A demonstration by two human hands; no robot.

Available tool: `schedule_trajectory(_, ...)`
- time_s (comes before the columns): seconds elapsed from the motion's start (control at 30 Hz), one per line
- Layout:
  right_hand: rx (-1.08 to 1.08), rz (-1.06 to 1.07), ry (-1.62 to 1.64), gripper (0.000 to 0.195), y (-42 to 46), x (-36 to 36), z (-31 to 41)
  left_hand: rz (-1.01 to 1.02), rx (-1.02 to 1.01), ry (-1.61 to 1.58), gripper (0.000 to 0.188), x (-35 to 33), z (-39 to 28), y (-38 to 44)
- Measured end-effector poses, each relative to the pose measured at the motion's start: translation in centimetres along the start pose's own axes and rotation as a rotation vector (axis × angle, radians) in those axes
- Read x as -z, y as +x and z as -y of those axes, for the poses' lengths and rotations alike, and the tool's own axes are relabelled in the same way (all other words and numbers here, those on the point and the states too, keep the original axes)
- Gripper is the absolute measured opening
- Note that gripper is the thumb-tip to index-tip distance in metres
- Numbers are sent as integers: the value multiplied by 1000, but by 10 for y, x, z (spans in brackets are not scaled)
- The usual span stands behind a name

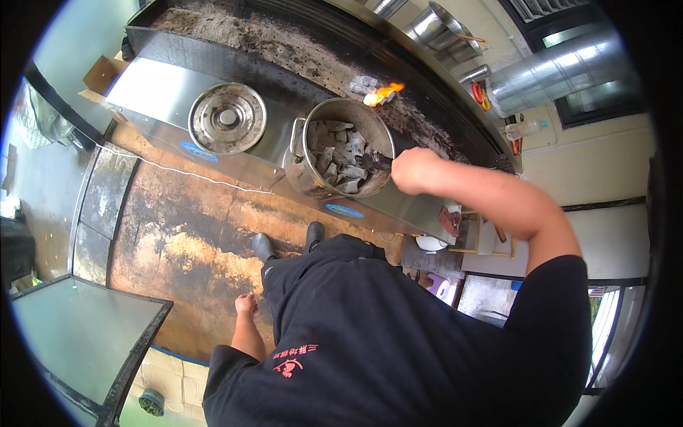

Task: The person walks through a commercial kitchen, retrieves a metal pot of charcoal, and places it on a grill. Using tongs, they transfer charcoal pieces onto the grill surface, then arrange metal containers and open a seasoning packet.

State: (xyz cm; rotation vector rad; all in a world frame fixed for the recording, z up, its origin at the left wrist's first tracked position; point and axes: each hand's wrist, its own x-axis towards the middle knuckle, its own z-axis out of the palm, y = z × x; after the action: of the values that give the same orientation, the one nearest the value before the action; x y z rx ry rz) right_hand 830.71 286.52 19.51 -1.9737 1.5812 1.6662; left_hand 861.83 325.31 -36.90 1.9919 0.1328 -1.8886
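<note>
A deep metal pot (296, 172) stands on the steel counter, holding grey-white pieces of charcoal (341, 152). My right hand (415, 169) is at the pot's right rim, closed around a dark tool (376, 161), whose end reaches in among the charcoal; its exact kind cannot be told. My left hand (246, 303) hangs low beside my body over the floor, fingers curled, with nothing seen in it. To the left of the pot lies a stained round metal lid (228, 117). Behind the pot, an orange flame (384, 94) burns over pale charcoal pieces in the long trough.
The ash-covered trough (299, 50) runs along the counter's back. A reddish cloth (449, 221) lies at the counter's right end. Shiny duct pipe (555, 72) and metal pots (435, 26) are beyond. A white cord (197, 177) crosses the stained floor; a glass-panelled frame (96, 331) stands at lower left.
</note>
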Motion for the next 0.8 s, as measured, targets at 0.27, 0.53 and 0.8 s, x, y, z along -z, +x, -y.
schedule_trajectory(0.27,-173,-101,174,31,20,-4,55,97,-34,-9,11,-1,-30,2)
schedule_trajectory(0.53,-173,-190,277,26,8,-27,-8,99,-87,-53,14,-3,-56,14)
schedule_trajectory(0.8,-138,-258,394,29,0,-49,-22,76,-74,33,7,2,-39,2)
